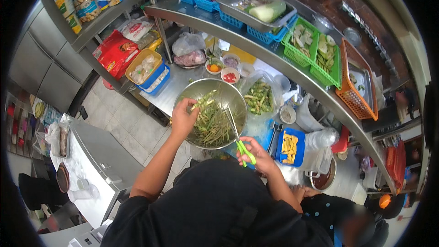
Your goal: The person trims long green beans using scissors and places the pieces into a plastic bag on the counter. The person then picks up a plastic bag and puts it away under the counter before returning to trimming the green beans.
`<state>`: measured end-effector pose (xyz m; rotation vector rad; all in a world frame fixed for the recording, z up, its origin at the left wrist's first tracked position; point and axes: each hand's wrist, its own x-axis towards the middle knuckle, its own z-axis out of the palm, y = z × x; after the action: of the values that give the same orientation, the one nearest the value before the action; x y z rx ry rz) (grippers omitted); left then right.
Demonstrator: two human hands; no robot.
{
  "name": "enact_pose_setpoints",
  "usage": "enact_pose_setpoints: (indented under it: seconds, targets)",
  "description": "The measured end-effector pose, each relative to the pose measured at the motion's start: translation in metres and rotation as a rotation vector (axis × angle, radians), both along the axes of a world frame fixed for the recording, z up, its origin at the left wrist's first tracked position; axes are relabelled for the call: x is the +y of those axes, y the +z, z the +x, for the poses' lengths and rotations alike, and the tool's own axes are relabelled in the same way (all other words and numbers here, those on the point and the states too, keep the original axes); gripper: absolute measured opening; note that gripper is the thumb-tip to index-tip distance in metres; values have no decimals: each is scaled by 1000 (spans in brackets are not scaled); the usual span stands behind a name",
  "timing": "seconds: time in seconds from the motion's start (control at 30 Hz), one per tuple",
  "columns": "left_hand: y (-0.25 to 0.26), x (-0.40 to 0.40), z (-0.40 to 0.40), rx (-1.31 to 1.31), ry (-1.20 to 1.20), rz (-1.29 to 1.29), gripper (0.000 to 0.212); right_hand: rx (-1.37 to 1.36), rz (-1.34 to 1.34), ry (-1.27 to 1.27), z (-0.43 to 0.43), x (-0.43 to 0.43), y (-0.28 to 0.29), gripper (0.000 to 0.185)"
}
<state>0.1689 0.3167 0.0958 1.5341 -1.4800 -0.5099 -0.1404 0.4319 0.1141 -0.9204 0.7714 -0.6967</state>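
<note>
A large stainless steel bowl (243,109) stands in front of me with a heap of green plant pieces and thin stems (214,128) in it. Over its left side my left hand (184,114) pinches a pale green piece (204,101) between thumb and fingers. My right hand (259,156) holds scissors with lime-green handles (244,152) at the bowl's right rim; the blades point into the bowl and stand apart. Just right of the bowl lies a clear plastic bag (259,97) of cut green vegetable pieces. Small bowls, one with chopped red pieces (230,75), sit behind the steel bowl.
A steel shelf (219,29) with blue, green and orange baskets crosses above the counter. On the right are a blue tub of yellow strips (289,146), a steel pot (324,175) and a co-worker (329,209). Boxes with wrapped pale food (145,68) stand at left.
</note>
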Motion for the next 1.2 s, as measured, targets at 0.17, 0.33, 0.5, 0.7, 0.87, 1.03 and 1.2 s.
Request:
enact_pose_setpoints:
  seconds: [0.17, 0.33, 0.5, 0.7, 0.87, 1.03, 1.2]
  targets:
    - [-12, 1, 8, -98, 57, -129, 27, -44, 39, -78, 1, -1, -2, 66]
    - [-12, -16, 16, 304, 43, -25, 29, -109, 21, -43, -1, 0, -4, 68]
    - [-4, -11, 20, 934, -160, 211, 34, -212, 10, 14, 15, -10, 5, 67]
    - [-1, 30, 9, 1105, -242, 435, 51, -198, 61, 75, 52, -23, 13, 70]
    - [-22, 55, 10, 980, -259, 503, 46, -161, 143, -43, 79, -29, 8, 62]
    - [-41, 53, 31, 912, -271, 526, 46, -118, 150, -63, 93, -31, -9, 55]
    - [-49, 38, 50, 916, -283, 556, 45, -330, 404, -190, 106, -20, -13, 57]
